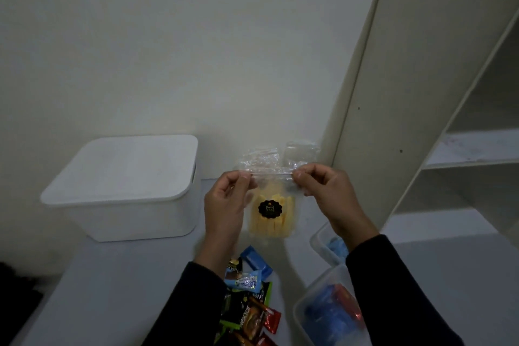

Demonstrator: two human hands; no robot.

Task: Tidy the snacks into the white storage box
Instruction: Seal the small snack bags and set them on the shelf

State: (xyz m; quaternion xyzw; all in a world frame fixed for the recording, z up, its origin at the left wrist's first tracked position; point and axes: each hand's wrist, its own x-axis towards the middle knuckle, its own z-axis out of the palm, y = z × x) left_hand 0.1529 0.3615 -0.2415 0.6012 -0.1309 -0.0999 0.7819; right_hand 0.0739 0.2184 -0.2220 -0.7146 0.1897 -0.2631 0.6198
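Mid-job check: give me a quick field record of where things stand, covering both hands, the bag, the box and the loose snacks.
left hand: pinches the top-left corner of the bag
right hand: pinches the top-right corner of the bag
clear plastic bag of yellow sticks with a round black label: held up above the table
white lidded storage box: lid on, left of the bag
loose wrapped snacks: piled on the table between the forearms
clear plastic tubs: at right, blue packets inside

Lid (120,168) shuts box — shelf (407,93) right

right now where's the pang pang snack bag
Centre of the head view, its top edge pinched between the left hand and right hand: the Pang Pang bag, right of the lidded white storage box.
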